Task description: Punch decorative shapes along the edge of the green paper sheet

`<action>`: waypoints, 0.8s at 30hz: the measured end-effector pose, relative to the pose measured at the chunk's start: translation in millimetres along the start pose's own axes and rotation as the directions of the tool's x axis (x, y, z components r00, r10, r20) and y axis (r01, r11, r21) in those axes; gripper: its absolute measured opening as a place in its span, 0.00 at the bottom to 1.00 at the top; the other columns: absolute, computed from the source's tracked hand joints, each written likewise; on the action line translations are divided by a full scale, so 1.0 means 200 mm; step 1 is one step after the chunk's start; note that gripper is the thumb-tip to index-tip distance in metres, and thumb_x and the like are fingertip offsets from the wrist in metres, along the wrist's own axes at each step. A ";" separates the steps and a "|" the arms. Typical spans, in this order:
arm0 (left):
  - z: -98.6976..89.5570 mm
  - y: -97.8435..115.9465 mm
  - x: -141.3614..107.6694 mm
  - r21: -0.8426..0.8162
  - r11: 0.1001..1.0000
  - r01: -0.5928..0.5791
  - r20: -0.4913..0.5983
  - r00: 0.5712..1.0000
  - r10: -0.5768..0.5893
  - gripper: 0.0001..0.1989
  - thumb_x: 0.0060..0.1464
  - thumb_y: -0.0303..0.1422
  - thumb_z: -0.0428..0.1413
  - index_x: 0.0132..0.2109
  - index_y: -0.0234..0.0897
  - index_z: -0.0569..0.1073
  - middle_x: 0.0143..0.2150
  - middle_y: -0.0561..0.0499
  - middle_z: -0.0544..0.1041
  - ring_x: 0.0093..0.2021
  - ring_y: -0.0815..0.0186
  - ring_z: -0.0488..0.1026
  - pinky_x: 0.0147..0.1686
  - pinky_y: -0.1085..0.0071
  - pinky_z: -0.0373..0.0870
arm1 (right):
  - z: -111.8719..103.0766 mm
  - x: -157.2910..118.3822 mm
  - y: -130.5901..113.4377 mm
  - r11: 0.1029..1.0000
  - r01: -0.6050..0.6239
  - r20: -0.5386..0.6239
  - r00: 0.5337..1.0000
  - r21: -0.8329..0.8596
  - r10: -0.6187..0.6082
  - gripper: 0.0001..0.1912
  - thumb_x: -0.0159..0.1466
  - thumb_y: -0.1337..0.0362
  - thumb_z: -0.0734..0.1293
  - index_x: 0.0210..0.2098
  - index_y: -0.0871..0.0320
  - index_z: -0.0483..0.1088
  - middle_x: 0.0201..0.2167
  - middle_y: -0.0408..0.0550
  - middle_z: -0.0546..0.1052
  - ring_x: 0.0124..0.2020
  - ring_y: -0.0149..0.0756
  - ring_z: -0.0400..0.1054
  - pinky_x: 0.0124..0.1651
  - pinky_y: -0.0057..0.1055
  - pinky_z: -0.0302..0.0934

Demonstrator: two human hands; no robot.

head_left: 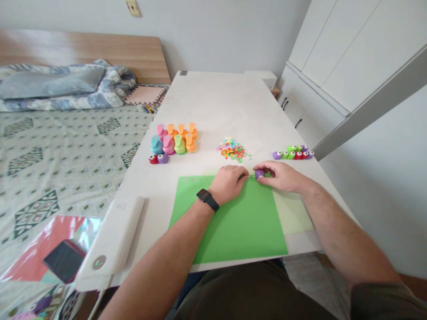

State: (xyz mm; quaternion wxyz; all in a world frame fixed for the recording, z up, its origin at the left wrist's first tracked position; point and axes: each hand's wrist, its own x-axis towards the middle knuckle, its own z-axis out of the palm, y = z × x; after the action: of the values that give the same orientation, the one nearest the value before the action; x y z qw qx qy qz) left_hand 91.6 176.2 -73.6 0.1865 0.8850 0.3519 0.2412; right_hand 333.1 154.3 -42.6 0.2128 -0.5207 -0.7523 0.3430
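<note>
A sheet of green paper point(240, 222) lies on the table in front of me, with a row of small punched holes along the left part of its far edge. My left hand point(230, 183), with a black watch point(207, 200) at the wrist, rests on that edge, thumb and forefinger pinched at the paper. Just to its right, my right hand point(282, 175) grips a small purple craft punch point(259, 174) between thumb and fingers, at the sheet's far right edge. A pale yellow-green sheet point(293, 211) lies partly beneath the green one.
Beyond the hands is a pile of colourful paper cutouts point(233, 150). Larger craft punches point(175, 140) stand in rows at left, small punches point(295, 153) at right. A white device point(115, 235) with a cable lies at the near left corner, beside the bed point(66, 151).
</note>
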 end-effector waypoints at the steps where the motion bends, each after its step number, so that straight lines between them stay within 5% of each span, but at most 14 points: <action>1: 0.00 0.00 0.00 0.003 1.000 -0.001 -0.001 1.000 0.001 0.08 0.66 0.32 0.52 0.44 0.38 0.77 0.39 0.49 0.80 0.41 0.61 0.76 0.45 0.64 0.69 | 0.00 0.00 0.00 1.000 0.008 0.004 1.000 -0.016 -0.008 0.23 0.60 0.58 0.72 0.54 0.55 0.76 0.50 0.51 0.81 0.45 0.43 0.75 0.52 0.40 0.68; 17: -0.02 0.02 0.00 0.014 1.000 0.016 -0.002 1.000 -0.016 0.09 0.67 0.33 0.52 0.45 0.38 0.77 0.40 0.48 0.81 0.42 0.60 0.77 0.47 0.63 0.69 | -0.01 -0.02 -0.02 0.997 0.033 0.033 0.999 -0.064 -0.031 0.22 0.63 0.57 0.70 0.57 0.52 0.74 0.53 0.48 0.79 0.51 0.44 0.74 0.57 0.40 0.66; 24: -0.03 0.03 0.00 0.008 1.000 0.023 0.005 1.000 -0.023 0.09 0.66 0.32 0.52 0.44 0.39 0.77 0.39 0.47 0.81 0.42 0.59 0.77 0.46 0.63 0.69 | -0.01 -0.01 -0.01 0.999 -0.017 0.025 1.000 -0.047 0.019 0.18 0.61 0.57 0.72 0.50 0.53 0.76 0.46 0.48 0.81 0.44 0.43 0.75 0.50 0.39 0.67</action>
State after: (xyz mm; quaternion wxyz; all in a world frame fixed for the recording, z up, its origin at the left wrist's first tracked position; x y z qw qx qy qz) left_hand 91.2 172.0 -65.7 0.1867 0.8821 0.3627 0.2355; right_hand 333.3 152.1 -39.5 0.1880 -0.5280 -0.7580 0.3337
